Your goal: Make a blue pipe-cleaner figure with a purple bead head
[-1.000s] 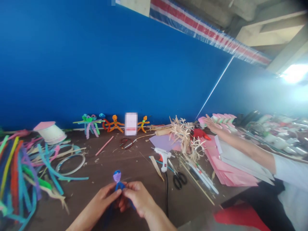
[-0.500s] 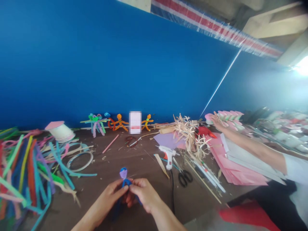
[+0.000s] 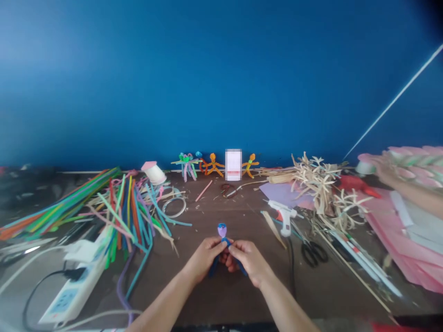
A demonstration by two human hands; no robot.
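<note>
A small pipe cleaner figure [image 3: 222,230] with a purple and blue head and blue limbs stands upright between my two hands, above the near middle of the table. My left hand [image 3: 207,258] pinches its blue body from the left. From the right, my right hand [image 3: 247,259] grips the same body, thumb and fingers closed. Blue strands hang below the fingers on both sides; the rest of the body is hidden behind them. At the wall stand orange pipe cleaner figures [image 3: 212,165] and a multicoloured one [image 3: 188,166].
Left lie a heap of coloured pipe cleaners [image 3: 129,212], a white paper cup [image 3: 154,173] and a power strip [image 3: 74,290]. To the right are a glue gun [image 3: 284,216], black-handled scissors [image 3: 314,253], dried husk flowers [image 3: 314,184] and pink sheets [image 3: 398,235]. A co-worker's arm [image 3: 408,184] reaches in there.
My view has swung to the left, bringing the power strip into sight. Both hands still hold the blue and purple figure. The co-worker's arm now shows only at the right edge.
</note>
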